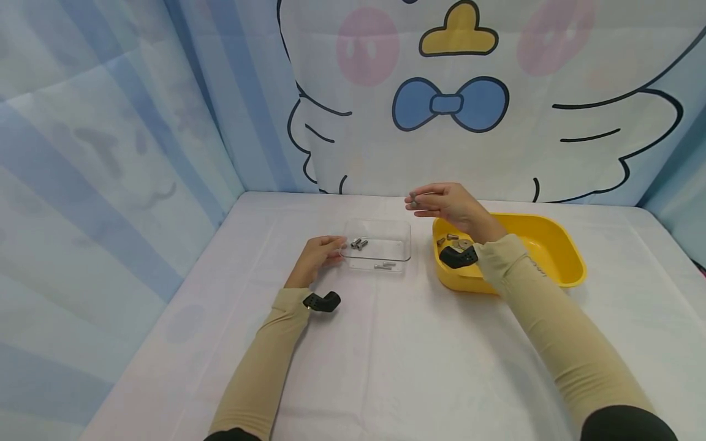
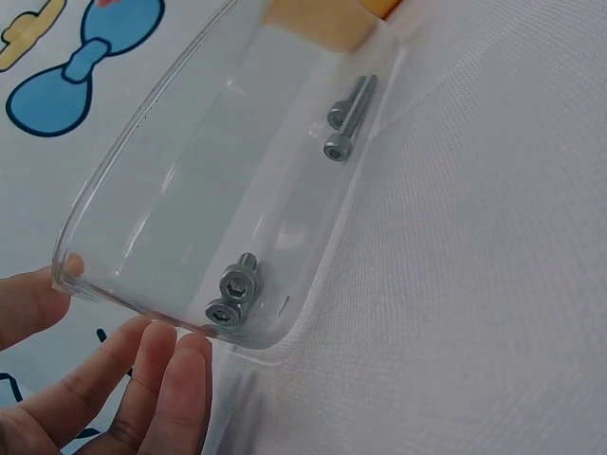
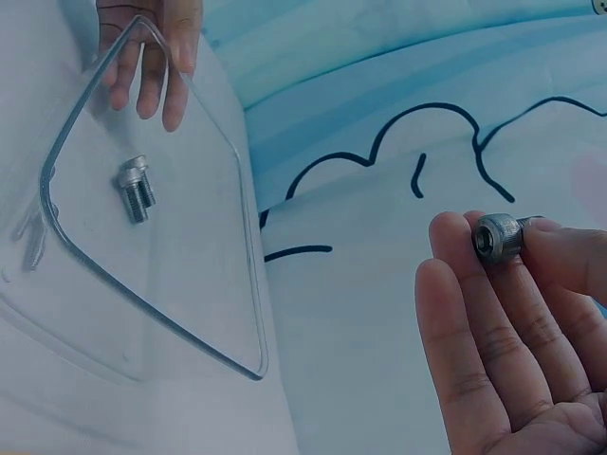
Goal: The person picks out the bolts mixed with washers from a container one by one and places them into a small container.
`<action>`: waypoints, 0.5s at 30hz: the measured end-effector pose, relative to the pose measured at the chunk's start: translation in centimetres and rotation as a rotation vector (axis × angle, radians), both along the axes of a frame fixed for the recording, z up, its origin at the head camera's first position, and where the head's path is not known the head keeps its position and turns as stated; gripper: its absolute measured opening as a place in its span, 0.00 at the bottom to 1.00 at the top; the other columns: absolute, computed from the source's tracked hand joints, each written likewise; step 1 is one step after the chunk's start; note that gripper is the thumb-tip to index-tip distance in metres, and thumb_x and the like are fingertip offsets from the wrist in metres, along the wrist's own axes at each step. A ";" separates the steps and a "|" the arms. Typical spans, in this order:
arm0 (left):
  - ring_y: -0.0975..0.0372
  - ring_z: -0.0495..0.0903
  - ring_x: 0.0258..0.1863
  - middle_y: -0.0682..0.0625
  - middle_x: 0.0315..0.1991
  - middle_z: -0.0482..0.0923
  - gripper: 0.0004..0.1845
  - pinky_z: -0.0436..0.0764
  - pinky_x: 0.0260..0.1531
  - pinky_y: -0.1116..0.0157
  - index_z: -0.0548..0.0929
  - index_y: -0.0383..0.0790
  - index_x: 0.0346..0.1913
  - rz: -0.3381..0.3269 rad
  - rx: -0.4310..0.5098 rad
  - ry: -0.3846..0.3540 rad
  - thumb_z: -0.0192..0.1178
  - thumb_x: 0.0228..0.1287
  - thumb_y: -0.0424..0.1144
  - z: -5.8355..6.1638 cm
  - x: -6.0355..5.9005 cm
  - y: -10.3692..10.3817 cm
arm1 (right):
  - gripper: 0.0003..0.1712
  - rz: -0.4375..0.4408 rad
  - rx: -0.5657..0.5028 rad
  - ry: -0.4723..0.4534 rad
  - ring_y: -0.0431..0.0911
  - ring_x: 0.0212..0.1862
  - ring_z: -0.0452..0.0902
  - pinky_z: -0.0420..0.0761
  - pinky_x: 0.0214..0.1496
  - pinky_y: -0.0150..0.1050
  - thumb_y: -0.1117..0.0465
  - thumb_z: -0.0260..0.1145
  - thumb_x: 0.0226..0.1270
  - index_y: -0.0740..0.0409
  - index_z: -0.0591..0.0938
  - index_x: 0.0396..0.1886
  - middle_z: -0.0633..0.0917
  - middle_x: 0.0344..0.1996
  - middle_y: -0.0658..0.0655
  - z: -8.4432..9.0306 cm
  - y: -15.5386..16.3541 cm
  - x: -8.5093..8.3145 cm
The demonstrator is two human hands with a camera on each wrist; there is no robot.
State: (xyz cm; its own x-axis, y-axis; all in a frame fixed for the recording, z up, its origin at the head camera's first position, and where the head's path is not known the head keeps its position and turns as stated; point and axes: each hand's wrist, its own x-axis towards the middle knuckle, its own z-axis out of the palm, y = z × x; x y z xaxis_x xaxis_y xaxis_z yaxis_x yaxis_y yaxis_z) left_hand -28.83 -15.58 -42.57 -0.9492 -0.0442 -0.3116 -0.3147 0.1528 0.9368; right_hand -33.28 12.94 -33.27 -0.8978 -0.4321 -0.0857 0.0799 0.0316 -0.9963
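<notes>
At the left end of a clear plastic box point(image 1: 409, 242), my left hand point(image 1: 317, 257) grips the wall, thumb and fingertips touching its corner. Short socket-head bolts point(image 2: 237, 282) lie in the box near that hand. Two longer, thinner bolts point(image 2: 353, 118) rest along the box's near side. My right hand point(image 1: 449, 205) is raised beyond the yellow bin, to the right of the box. Between its thumb and fingers it pinches a short socket-head bolt point(image 3: 500, 239), the head facing outward and the shank mostly hidden.
The yellow bin point(image 1: 463, 282) stands right of the clear box, under my right forearm. Inside its left part are bolts point(image 1: 452, 237) and round washer-like pieces point(image 1: 464, 244), partly hidden by the wrist camera. A printed curtain point(image 1: 364, 159) hangs behind the white-covered table point(image 1: 419, 367).
</notes>
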 end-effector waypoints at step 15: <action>0.60 0.78 0.44 0.43 0.56 0.77 0.23 0.82 0.48 0.67 0.77 0.36 0.57 0.005 -0.002 -0.003 0.60 0.64 0.45 0.0 0.0 0.1 | 0.19 0.034 0.022 0.015 0.41 0.42 0.84 0.83 0.49 0.34 0.64 0.60 0.67 0.69 0.75 0.55 0.87 0.37 0.48 -0.1 -0.9 0.0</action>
